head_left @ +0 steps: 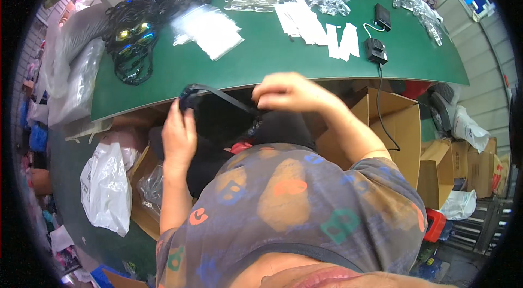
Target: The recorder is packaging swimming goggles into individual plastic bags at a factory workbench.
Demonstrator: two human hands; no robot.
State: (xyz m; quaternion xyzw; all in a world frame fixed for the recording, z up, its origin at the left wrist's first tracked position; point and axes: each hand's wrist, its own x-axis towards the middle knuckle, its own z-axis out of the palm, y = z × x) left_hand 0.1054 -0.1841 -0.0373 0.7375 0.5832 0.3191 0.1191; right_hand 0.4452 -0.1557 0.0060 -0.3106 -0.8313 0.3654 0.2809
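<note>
So the person's holding a pair of black swim goggles just below the green table edge, mid-frame. Left hand is gripping the lens end, right hand is pinching the strap, I think, it's dark there. Strap's running left to right between both hands, slightly downhill toward the right one.

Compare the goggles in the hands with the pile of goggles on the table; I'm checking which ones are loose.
The held goggles are a single pair, below the table edge; the pile is many pairs tangled on top. The held pair's strap is stretched between the left hand and right hand; the pile's straps lie slack. The pile shows shiny coloured lenses; the held pair looks dark. Both have black straps.
</note>
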